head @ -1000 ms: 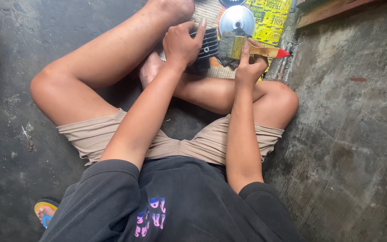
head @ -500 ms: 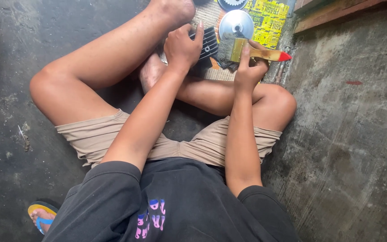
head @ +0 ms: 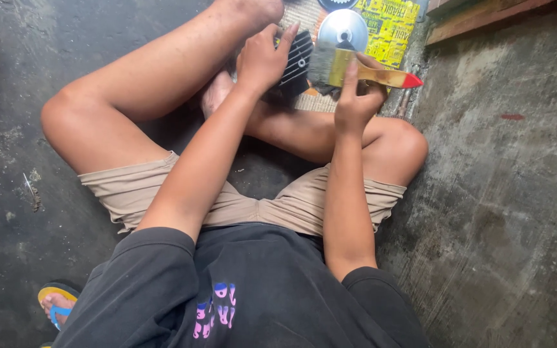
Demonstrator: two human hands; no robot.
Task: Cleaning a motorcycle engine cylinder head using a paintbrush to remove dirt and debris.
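A person is sitting cross-legged on a dark concrete floor [head: 20, 129], cleaning a small machine part. At far left, low in the frame, a foot in a yellow-and-blue sandal [head: 56, 301] is showing beside the black shirt. Moving right, the left hand [head: 262, 61] is closing around a black finned metal part [head: 296, 63], fingers curled over its top edge and steadying it just above the person's bare foot [head: 217, 93]. Beside it, the right hand [head: 356, 103] is gripping a paintbrush [head: 362, 72] by its pale wooden handle, whose red tip is pointing right; the bristles are lying against the finned part's right side. Compared with half a second ago, the brush head is sitting closer in against the fins and the handle is lying flatter, suggesting a stroke across the ribs is under way and the brushing is continuing rather than finishing. Behind the brush, a shiny round metal disc [head: 343, 29] is resting on yellow printed paper [head: 391, 26]. A wooden plank [head: 478, 16] is lying at upper right.
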